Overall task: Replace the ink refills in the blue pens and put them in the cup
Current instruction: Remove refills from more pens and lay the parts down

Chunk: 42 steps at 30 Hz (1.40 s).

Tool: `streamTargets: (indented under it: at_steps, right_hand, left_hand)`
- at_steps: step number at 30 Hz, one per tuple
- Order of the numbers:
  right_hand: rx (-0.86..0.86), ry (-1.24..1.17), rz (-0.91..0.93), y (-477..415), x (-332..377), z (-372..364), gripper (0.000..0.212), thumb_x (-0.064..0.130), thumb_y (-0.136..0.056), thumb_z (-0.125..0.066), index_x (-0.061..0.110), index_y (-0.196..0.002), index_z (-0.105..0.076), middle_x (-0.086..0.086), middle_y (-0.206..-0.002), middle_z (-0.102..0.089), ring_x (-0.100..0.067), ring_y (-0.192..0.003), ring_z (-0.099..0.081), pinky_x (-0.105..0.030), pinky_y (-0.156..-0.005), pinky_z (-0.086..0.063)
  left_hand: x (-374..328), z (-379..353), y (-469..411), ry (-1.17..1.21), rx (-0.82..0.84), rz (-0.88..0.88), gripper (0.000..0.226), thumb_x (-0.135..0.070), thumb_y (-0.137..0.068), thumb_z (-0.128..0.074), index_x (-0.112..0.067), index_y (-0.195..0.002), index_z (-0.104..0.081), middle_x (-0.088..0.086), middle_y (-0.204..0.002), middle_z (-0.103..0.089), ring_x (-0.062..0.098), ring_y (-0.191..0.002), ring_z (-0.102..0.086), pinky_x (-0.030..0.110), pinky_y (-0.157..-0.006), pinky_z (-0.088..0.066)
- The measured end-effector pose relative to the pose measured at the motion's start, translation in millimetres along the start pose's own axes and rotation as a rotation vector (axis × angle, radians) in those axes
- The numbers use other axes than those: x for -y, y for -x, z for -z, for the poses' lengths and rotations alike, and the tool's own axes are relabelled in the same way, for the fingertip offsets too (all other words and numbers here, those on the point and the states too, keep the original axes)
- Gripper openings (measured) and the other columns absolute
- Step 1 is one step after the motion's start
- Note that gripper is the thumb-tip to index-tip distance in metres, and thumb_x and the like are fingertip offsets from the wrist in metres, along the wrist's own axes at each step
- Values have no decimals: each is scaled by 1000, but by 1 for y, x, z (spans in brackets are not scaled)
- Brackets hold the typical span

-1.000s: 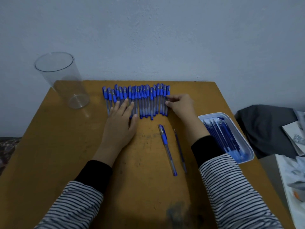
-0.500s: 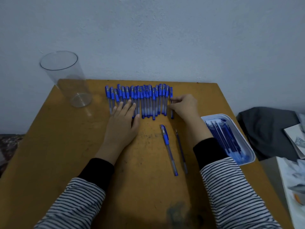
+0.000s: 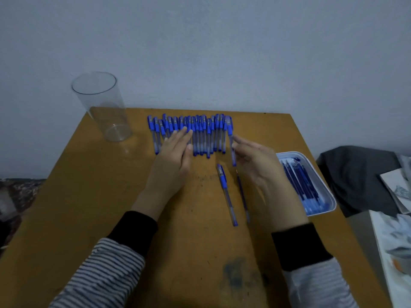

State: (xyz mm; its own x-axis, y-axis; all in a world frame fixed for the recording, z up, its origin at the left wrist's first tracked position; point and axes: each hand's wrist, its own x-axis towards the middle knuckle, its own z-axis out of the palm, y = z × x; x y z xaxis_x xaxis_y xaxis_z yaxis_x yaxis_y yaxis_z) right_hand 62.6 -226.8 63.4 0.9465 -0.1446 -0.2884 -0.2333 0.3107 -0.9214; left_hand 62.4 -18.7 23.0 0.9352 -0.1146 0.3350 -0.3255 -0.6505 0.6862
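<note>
A row of several blue-capped pens point(image 3: 200, 134) lies side by side at the far middle of the wooden table point(image 3: 89, 207). My left hand point(image 3: 173, 158) rests flat on the left part of the row, fingers spread. My right hand point(image 3: 255, 158) pinches the rightmost pen point(image 3: 231, 138) of the row and holds it slightly apart from the others. One capped pen point(image 3: 226, 194) and a thin dark refill point(image 3: 242, 194) lie loose in front of the row. A clear empty cup point(image 3: 104, 107) stands at the far left corner.
A white tray point(image 3: 329, 196) with several blue refills sits at the table's right edge, just beside my right wrist. Beyond the right edge lie dark cloth point(image 3: 360, 176) and papers point(image 3: 395, 241). A dark stain point(image 3: 240, 276) marks the near table.
My right hand has drawn back toward me and taken the rightmost pen out of the row. The left hand stays on the row. The head view shifted slightly.
</note>
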Motion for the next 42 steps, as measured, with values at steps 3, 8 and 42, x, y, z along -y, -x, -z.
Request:
streamTargets:
  at_steps: [3,8,42]
  right_hand:
    - [100,-68,11,34,-14,-8,31,-5,-86,-66,3,-116,-70,-13,-105,-75,-18,-91,-69,-29,-90,-54]
    - [145,-16,78,73,-39,-25,30,-4,-84,-69,5,-112,-73,-11,-105,-75,-20,-96,-70,-29,-86,-56]
    - [107,135,443,122,-103,-45,17,-1,-88,-69,14,-95,-66,11,-80,-68,0,-74,-61,-17,-71,-50]
  left_hand:
    - [-22,6,14,70,-19,-6,47,-29,-108,-39,-15,-153,-41,-1,-159,-39,14,-150,-29,35,-126,-18]
    - [-39,7,41,190,-65,32,45,-35,-107,-41,-25,-150,-46,4,-134,-65,16,-120,-60,38,-98,-51]
    - [-6,34,136,463,-74,134,25,-12,-86,-76,-31,-101,-73,-29,-77,-68,-1,-58,-48,10,-57,-38]
